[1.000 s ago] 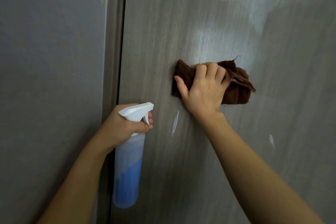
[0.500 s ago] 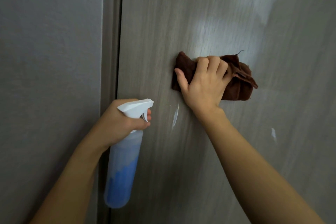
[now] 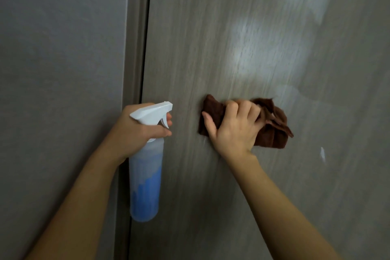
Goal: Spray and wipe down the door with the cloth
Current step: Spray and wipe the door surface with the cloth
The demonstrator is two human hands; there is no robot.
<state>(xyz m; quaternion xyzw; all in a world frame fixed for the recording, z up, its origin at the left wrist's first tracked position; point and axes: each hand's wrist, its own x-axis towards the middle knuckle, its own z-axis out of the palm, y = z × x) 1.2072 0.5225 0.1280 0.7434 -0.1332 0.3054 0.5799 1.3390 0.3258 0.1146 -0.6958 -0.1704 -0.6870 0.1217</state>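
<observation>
We are mid-wipe: our right hand presses the bunched cloth on the door, left hand gripping the bottle; streaks remain.

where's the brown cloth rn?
Head view, right of centre: the crumpled brown cloth is pressed on the grey wood-grain door under the right hand, right of the white-and-blue spray bottle.

a plain grey wall stands left of the door frame.

no readable text, labels or numbers on anything in view
</observation>
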